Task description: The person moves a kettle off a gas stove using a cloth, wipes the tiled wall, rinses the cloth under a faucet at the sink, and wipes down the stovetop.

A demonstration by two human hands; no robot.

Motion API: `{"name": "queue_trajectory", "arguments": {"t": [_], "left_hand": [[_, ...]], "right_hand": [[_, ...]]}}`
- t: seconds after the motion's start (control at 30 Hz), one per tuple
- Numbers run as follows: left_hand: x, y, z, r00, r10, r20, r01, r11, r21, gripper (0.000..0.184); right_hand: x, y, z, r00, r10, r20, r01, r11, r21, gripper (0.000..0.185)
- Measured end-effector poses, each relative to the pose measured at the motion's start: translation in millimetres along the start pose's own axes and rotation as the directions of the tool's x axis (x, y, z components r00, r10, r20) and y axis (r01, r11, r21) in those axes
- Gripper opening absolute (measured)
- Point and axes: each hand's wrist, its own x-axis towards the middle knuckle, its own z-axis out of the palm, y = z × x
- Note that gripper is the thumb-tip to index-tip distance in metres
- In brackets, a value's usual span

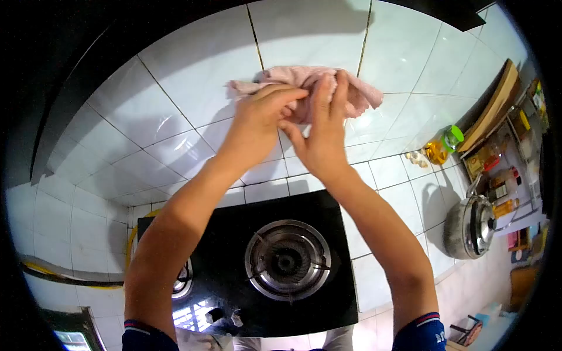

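Note:
A crumpled pink cloth (357,96) lies against the white tiled wall (193,52) above the stove. My left hand (259,120) is at its left part, fingers bent inward and closed on the fabric. On the cloth's middle rests my right hand (325,131), fingers stretched upward over it and thumb apart, pointing toward the left hand. Some of the left fingertips are hidden in the folds. Below both forearms sits a black gas stove (234,234) with a round burner (287,262) in plain sight; the left forearm partly covers a second burner (183,281).
To the right stand a steel kettle (468,228) and a green-lidded jar (438,152), with garlic-like bulbs (417,159) beside it. A wooden board (494,108) leans near a rack of bottles (503,181). A yellow hose (132,237) runs left of the stove. A dark hood edge (468,14) hangs overhead.

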Motion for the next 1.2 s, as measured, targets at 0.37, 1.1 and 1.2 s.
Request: {"name": "queue_trajectory", "arguments": {"t": [0.37, 1.1, 1.2], "left_hand": [[-38.0, -22.2, -138.0, 0.85, 0.527, 0.026, -0.237, 0.337, 0.911, 0.039], [39.9, -10.4, -64.4, 0.852, 0.447, 0.273, -0.288, -0.035, 0.957, 0.047], [41.5, -14.0, -66.4, 0.799, 0.514, 0.313, -0.331, -0.058, 0.942, 0.042]], "right_hand": [[69.0, -45.5, 81.8, 0.846, -0.506, -0.169, 0.504, 0.862, -0.056, 0.061], [22.3, 93.9, -40.6, 0.976, -0.201, -0.079, 0.186, 0.968, -0.171, 0.063], [88.9, 98.0, -67.6, 0.83, -0.133, -0.541, 0.132, 0.99, -0.04, 0.052]]}}
